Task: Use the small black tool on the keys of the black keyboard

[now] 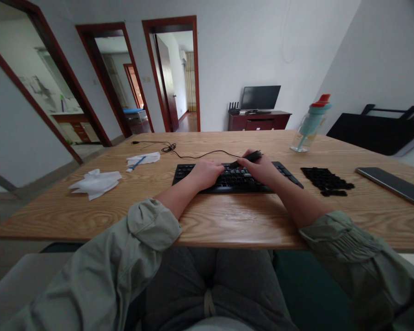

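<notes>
A black keyboard (227, 185) lies across the table in front of me, and part of its key area looks stripped of keycaps. My right hand (260, 170) is closed around a thick black pen-like tool (248, 158), tilted with its narrower end down to the left over the keys. I cannot make out the tool's exact kind. My left hand (209, 174) rests on the keyboard's left half with its fingers bent and pressed together; what the fingertips hold, if anything, is hidden. To the right sits a cluster of loose black keycaps (324, 179).
Crumpled white tissue (98, 183) lies at left, with a blue stick-like brush (137, 163) on another tissue (150, 158). A black cable (207, 155) runs behind the keyboard. A water bottle (308, 126) stands at back right; a phone (395, 184) lies at far right.
</notes>
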A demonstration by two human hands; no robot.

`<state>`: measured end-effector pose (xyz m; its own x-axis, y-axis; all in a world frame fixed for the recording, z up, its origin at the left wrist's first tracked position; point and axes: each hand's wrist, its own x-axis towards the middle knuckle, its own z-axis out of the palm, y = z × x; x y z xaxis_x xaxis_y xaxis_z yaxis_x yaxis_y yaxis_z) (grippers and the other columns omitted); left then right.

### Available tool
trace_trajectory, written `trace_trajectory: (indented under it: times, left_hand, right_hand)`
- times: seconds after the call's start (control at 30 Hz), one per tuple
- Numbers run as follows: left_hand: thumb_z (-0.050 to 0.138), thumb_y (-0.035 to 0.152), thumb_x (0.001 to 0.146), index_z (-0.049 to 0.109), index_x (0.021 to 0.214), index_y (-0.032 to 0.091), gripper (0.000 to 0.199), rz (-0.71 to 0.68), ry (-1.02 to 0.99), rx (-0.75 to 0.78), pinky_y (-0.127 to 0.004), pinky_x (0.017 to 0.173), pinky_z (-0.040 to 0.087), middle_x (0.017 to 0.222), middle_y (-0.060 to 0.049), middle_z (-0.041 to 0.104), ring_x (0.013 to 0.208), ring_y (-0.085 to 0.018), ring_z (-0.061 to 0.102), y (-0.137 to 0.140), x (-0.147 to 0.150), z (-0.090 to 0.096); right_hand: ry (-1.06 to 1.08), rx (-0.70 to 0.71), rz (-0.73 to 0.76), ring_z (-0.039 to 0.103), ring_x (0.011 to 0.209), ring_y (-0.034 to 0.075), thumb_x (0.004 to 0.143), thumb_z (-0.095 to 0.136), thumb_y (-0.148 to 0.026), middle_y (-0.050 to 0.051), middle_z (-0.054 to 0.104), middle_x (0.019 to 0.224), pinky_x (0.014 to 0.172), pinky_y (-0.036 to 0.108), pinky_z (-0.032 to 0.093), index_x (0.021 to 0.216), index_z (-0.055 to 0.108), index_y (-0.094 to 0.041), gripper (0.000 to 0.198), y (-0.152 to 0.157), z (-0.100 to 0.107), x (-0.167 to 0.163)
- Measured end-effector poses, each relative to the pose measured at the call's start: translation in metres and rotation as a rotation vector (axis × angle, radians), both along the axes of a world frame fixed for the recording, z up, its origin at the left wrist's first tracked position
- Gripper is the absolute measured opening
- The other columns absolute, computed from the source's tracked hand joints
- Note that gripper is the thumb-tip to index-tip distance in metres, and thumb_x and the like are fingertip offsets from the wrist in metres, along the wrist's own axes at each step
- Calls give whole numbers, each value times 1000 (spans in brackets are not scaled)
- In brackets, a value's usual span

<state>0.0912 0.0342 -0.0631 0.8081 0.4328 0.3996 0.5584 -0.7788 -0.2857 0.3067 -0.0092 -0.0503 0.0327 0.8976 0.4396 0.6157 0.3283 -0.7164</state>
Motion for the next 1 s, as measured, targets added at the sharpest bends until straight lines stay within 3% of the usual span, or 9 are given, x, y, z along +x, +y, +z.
trace_trajectory:
  times: [0.67, 1.0]
  left_hand:
    - [48, 18, 92, 71, 91, 17, 22, 20, 39, -36, -32, 79, 50, 94, -8, 71, 86, -20, 66, -14, -1, 4]
    - [42, 29, 98, 69, 96, 17, 29, 150, -74, -97, -33, 80, 51, 102, -9, 71, 95, -22, 67, -14, 14, 18]
  right_hand:
    - [-93, 6, 37, 54, 66, 16, 77, 62, -36, 0, 63, 67, 63, 28, 42, 74, 58, -22, 15, -25, 8, -7]
    - [97, 23, -54, 63, 69, 19, 81, 60, -43, 2, 70, 67, 69, 30, 46, 80, 62, -20, 23, -11, 7, 4]
